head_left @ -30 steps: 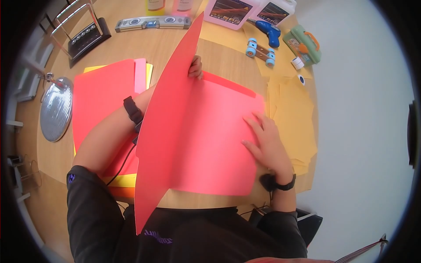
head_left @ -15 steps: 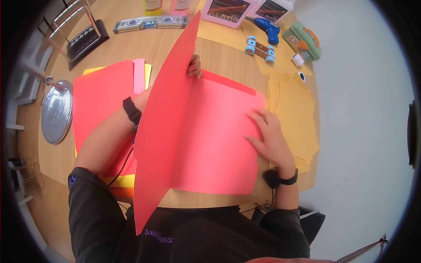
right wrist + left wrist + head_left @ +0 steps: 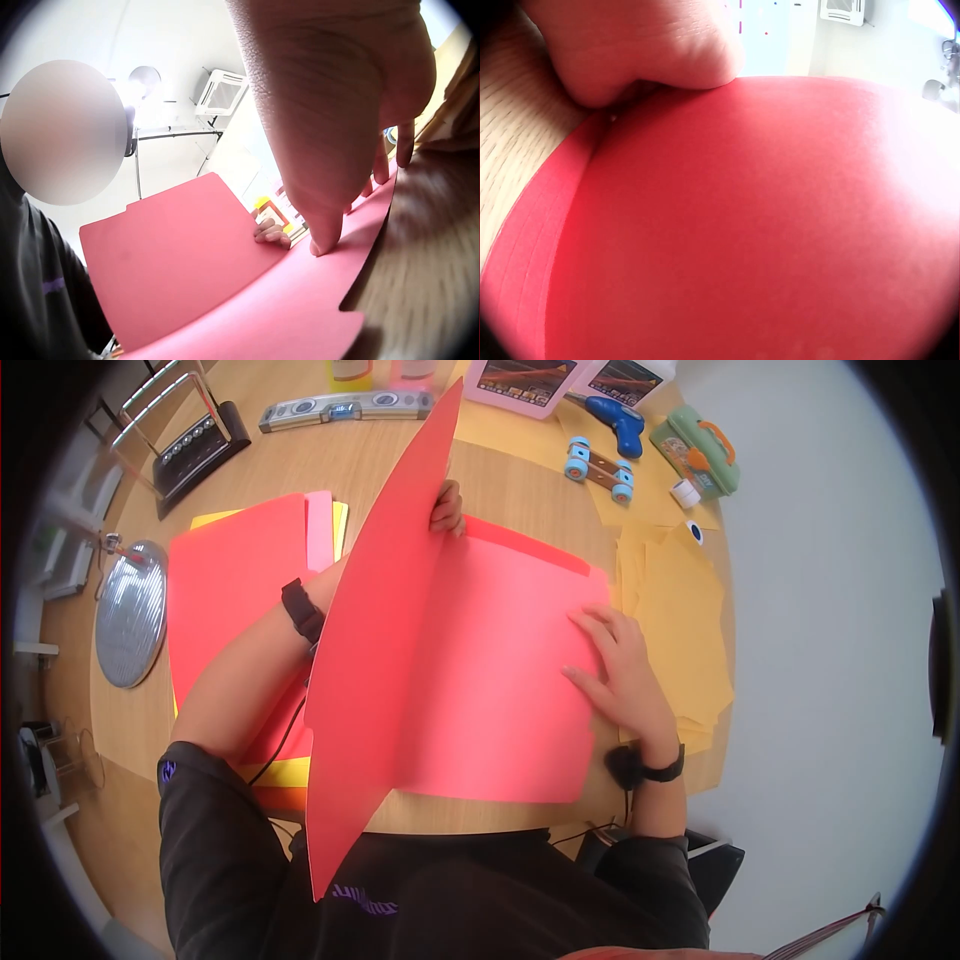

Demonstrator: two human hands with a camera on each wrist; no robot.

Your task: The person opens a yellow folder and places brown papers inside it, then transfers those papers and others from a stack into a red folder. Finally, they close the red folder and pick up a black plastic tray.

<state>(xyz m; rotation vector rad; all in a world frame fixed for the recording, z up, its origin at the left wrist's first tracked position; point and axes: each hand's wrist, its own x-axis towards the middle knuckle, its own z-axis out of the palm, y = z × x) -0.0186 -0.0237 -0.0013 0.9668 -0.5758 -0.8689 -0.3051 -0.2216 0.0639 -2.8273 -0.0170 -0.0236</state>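
Observation:
A red folder stands half open in the head view, its left cover [image 3: 375, 630] raised and its pink-lit right panel [image 3: 500, 690] flat on the table. The left hand [image 3: 447, 508] grips the raised cover's far edge with curled fingers; its palm side [image 3: 641, 45] shows against the red sheet in the left wrist view. On the right panel's outer edge rests the right hand [image 3: 625, 680], fingers spread and relaxed. From the right wrist view, the right hand [image 3: 330, 112] touches the panel with thumb and fingertips, and the left hand's fingers [image 3: 271, 233] wrap the cover's edge.
Red, pink and yellow folders [image 3: 235, 600] lie stacked at left, beside a round metal plate [image 3: 132, 615]. Yellow-orange sheets [image 3: 675, 630] lie at right. Farther back are a level [image 3: 345, 410], a toy car [image 3: 600, 470], a blue tool [image 3: 622, 428] and a green case [image 3: 695, 452].
The right hand has slid slightly down toward the body and to the right along the panel's edge, its fingers drawn closer together. The left hand keeps its grip, and the cover stays raised.

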